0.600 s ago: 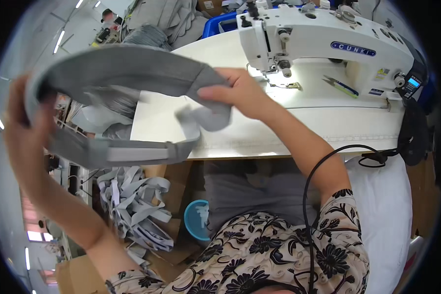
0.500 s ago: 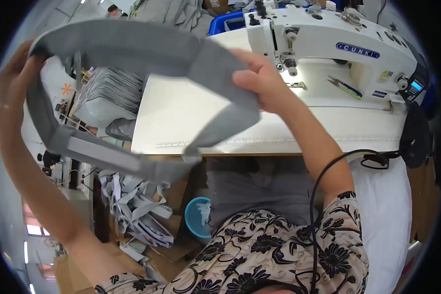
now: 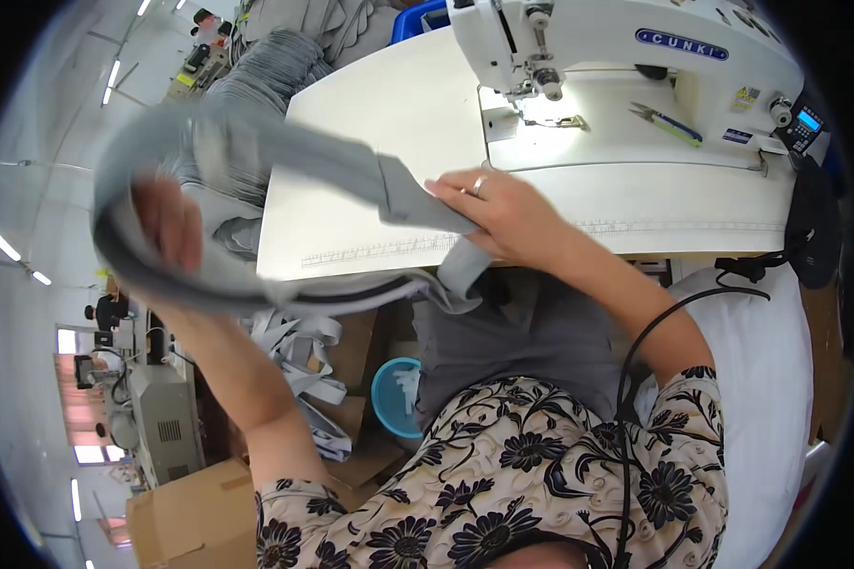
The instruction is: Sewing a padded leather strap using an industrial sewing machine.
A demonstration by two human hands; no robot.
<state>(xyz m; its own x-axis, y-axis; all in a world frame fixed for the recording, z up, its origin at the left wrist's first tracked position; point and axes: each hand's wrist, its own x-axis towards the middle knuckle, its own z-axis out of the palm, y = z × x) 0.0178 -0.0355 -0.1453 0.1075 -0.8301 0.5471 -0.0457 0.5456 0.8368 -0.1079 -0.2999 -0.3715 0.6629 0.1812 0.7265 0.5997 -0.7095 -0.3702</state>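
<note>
A long grey fabric band, closed into a loop, is held up between my hands in front of the sewing table. My right hand, wearing a ring, pinches its right end near the table's front edge, thumb and fingers closed on the cloth. At the left, my left hand is inside the loop, its fingers curled at the band and smeared by motion; the cloth covers part of the palm and wrist. The band's left end is blurred, and its lower side shows a dark inner strip.
A white sewing machine stands on the pale table, with green-handled snips under its arm. Grey stacked pieces lie at the far left. Below are cloth strips, a blue basin and a cardboard box. A black cable crosses my right arm.
Both hands have come lower and nearer to me, the left one also to the right. The loop has dropped and turned, showing its dark inner strip. The view has shifted a little.
</note>
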